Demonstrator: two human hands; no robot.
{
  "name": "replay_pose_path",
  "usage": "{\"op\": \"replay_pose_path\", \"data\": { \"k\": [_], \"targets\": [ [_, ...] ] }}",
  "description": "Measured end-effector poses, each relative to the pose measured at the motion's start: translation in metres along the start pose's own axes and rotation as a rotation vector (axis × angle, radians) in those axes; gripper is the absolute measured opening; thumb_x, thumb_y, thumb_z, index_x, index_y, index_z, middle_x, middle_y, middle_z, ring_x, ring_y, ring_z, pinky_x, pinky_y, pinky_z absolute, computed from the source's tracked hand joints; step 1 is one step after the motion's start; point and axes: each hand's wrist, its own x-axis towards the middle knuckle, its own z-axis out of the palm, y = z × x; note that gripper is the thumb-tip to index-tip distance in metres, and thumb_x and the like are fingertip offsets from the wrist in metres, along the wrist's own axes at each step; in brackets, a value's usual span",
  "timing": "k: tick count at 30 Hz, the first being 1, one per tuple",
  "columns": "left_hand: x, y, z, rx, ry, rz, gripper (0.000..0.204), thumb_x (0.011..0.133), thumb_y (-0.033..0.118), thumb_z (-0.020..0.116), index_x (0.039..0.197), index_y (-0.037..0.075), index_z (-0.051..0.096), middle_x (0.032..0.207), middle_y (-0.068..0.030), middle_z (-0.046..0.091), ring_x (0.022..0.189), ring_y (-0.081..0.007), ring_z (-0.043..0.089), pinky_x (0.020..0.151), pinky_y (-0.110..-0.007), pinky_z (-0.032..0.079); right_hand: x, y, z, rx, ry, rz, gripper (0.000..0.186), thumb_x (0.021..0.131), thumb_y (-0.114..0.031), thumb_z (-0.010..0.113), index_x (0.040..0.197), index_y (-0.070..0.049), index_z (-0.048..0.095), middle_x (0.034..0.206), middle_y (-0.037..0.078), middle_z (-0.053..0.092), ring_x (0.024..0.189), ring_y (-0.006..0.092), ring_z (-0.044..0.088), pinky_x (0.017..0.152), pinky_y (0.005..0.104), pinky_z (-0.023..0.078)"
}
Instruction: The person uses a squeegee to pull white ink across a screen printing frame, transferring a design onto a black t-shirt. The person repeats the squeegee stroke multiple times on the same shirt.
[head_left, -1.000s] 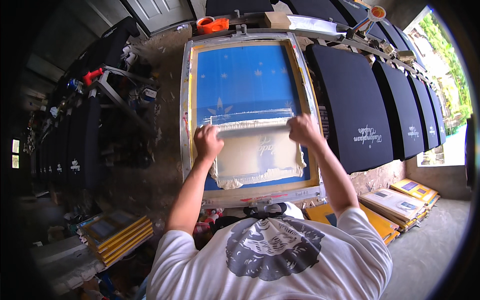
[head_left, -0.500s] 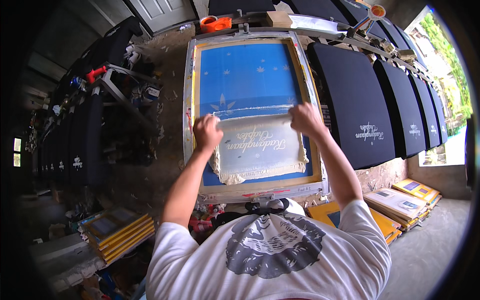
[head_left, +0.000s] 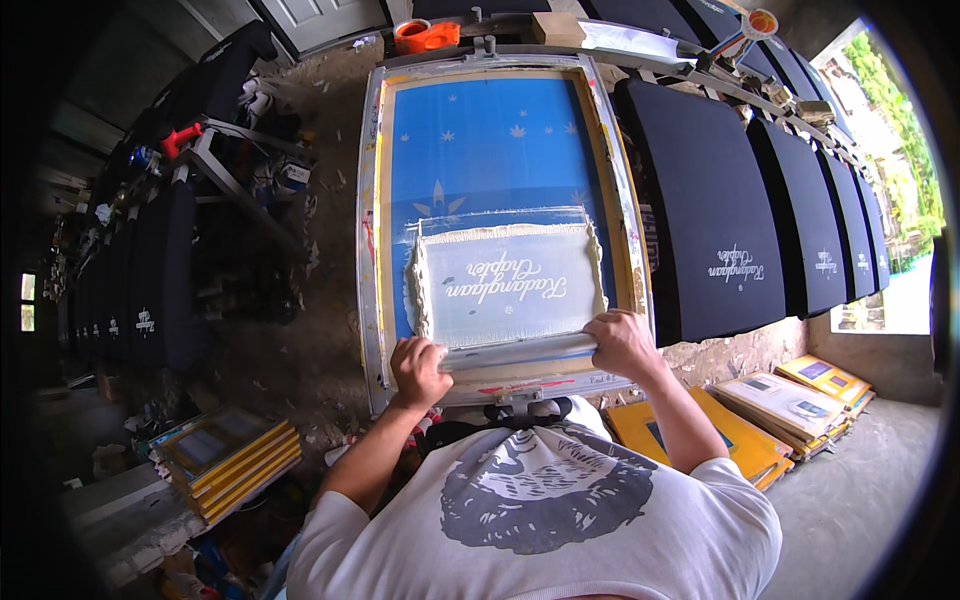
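A metal-framed printing screen (head_left: 630,205) with blue coating (head_left: 490,140) and pale leaf shapes lies in front of me. White ink (head_left: 505,260) covers its near part in a rectangle with ragged ridges at the sides, over faint mirrored script. My left hand (head_left: 420,370) and my right hand (head_left: 625,348) are closed on the two ends of a long squeegee (head_left: 515,355), which lies across the ink's near edge, close to the frame's front bar.
Black fabric-covered boards (head_left: 700,180) with white print line the right; more (head_left: 160,270) stand at left beside a steel arm (head_left: 245,200) with a red handle (head_left: 182,138). An orange container (head_left: 425,38) sits at the back. Stacked frames (head_left: 230,470) (head_left: 740,435) lie low on both sides.
Both my hands and the squeegee have moved from the upper part of the inked rectangle down to its near edge, leaving the script under the ink visible.
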Motion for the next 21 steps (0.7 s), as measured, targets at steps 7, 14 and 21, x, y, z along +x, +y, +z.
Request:
{"op": "replay_pose_path", "data": {
  "k": [7, 14, 21],
  "targets": [
    [0.112, -0.082, 0.051, 0.110, 0.174, 0.118, 0.017, 0.062, -0.008, 0.059, 0.073, 0.005, 0.061, 0.068, -0.0115, 0.061, 0.065, -0.0319, 0.061, 0.062, -0.043, 0.047, 0.119, 0.037, -0.033, -0.210, 0.101, 0.058, 0.011, 0.065, -0.006, 0.067, 0.074, -0.009, 0.074, 0.065, 0.014, 0.068, 0.063, 0.0315, 0.070, 0.056, 0.0423, 0.055],
    [0.127, -0.091, 0.067, 0.150, 0.143, 0.038, 0.018, 0.060, -0.006, 0.061, 0.073, 0.006, 0.062, 0.070, -0.0107, 0.062, 0.067, -0.0302, 0.063, 0.063, -0.042, 0.049, 0.144, 0.050, -0.026, -0.167, 0.055, 0.179, 0.019, 0.070, -0.012, 0.065, 0.083, -0.015, 0.079, 0.074, 0.014, 0.072, 0.073, 0.0332, 0.073, 0.067, 0.0441, 0.059],
    [-0.034, 0.018, 0.011, 0.029, 0.011, -0.033, 0.024, 0.056, -0.004, 0.065, 0.078, 0.004, 0.062, 0.078, -0.0112, 0.061, 0.072, -0.0310, 0.061, 0.066, -0.044, 0.048, -0.039, -0.003, 0.022, -0.045, 0.188, 0.027, 0.019, 0.061, -0.004, 0.071, 0.079, -0.007, 0.068, 0.088, 0.009, 0.074, 0.086, 0.0255, 0.072, 0.072, 0.0371, 0.060]
  ]
}}
